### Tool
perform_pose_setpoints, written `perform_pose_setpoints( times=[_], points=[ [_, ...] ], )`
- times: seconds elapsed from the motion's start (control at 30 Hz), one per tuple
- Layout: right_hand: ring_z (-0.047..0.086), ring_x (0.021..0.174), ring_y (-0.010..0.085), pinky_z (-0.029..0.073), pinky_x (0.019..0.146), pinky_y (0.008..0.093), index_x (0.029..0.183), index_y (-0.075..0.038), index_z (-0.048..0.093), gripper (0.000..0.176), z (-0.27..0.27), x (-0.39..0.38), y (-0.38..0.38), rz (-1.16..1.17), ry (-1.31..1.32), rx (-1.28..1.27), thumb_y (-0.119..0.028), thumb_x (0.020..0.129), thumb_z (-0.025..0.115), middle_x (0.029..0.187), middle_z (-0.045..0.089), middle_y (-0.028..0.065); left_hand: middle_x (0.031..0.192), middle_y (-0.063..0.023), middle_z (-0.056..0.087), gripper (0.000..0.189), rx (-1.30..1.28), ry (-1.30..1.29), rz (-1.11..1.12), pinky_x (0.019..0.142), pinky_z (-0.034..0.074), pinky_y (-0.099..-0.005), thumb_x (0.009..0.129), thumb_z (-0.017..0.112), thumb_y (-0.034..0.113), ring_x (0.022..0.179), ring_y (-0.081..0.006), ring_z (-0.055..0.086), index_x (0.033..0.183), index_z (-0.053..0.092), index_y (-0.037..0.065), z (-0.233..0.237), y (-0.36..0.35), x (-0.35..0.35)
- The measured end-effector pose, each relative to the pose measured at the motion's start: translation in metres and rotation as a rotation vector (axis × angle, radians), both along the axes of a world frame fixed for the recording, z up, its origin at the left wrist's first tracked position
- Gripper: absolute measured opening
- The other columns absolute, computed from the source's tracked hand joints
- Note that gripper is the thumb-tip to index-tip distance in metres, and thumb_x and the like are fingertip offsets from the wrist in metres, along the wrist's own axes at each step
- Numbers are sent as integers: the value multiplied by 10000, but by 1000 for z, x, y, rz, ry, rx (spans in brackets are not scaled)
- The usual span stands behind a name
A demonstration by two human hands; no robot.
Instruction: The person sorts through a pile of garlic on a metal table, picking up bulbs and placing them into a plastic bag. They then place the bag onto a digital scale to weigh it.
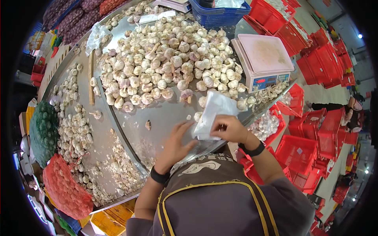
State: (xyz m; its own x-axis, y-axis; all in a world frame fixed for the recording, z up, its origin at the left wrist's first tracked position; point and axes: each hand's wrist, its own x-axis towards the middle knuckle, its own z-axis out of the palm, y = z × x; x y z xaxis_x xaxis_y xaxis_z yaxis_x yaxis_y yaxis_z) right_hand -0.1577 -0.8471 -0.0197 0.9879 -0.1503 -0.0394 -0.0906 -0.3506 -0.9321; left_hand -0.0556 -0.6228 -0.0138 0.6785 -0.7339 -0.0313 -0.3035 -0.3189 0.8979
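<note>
A stack of clear plastic bags lies at the front of the metal table, beneath my right hand. My right hand's fingers are curled and pinched at the bags' near edge. To its left, my left hand has thumb and fingers spread, with the fingertips close to the bags' left edge and nothing held. Beyond both hands is a big heap of garlic bulbs, and one bulb sits at its near edge. A small brown scrap lies left of my left hand.
A weighing scale stands right of the heap, with a blue basket behind. Garlic skins and a metal divider are at left, beside red and green mesh sacks. Red crates crowd the right.
</note>
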Motion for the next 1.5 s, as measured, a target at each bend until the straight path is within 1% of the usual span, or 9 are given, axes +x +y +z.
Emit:
perform_pose_setpoints(
  times=[0.23,0.37,0.47,0.8,1.03,1.07,1.3,1.43,1.5],
  points=[
    [577,1061,285,431,957,373,1195,-45,584,512,-9,17,11,-6,-159,-203,-157,740,789,1116,603,142,877,-55,623,218,-80,557,-42,671,460,-271,954,574,195,760,-113,553,1059,590,5,-61,-21,1],
    [596,1035,302,470,911,355,1215,-67,591,543,-147,-14,5,490,311,-305,-425,818,686,1183,599,158,866,11,612,231,-307,765,-150,666,447,-254,985,536,228,760,-73,520,1039,611,15,51,8,11],
    [609,1062,277,472,947,362,1333,-75,507,572,-80,17,50,1015,824,-272,-370,866,651,1267,573,140,963,2,633,295,-616,786,-168,721,458,-207,963,581,234,840,-50,562,1110,611,-20,123,45,12],
    [503,1258,300,418,1051,435,1429,-59,381,622,-38,45,44,162,225,1407,-406,941,548,1400,471,153,734,93,524,225,-190,601,356,558,340,-197,967,591,245,660,-4,413,962,655,29,-41,34,72],
    [675,816,152,537,569,227,1234,-21,567,424,-97,50,23,164,391,1536,-311,928,616,1062,676,105,735,103,518,230,-223,562,210,552,339,-196,966,596,250,653,4,412,970,654,28,-36,42,79],
    [609,659,52,475,521,179,1055,-28,640,273,-6,66,46,-9,509,1199,-263,916,642,869,688,35,723,88,527,222,-212,562,198,554,343,-199,951,618,239,648,-5,421,945,643,19,-33,44,81],
    [622,849,110,503,790,273,1061,-22,665,237,-43,63,72,-18,222,680,-181,885,670,963,676,28,674,-48,565,272,127,-416,528,540,383,-248,861,721,200,603,-82,483,848,575,-29,-5,61,85],
    [604,1025,165,490,933,298,1285,-8,527,371,-71,54,98,70,12,860,-130,940,587,1212,593,101,737,-28,601,234,-53,835,91,606,464,-251,915,665,212,642,-103,565,854,600,-5,6,53,57],
    [579,1091,186,469,964,307,1342,-14,453,402,-91,47,106,21,14,1070,-171,977,511,1272,550,124,753,-4,604,209,-212,899,94,653,498,-251,939,631,212,662,-108,588,862,614,18,-12,57,52]
  ],
)
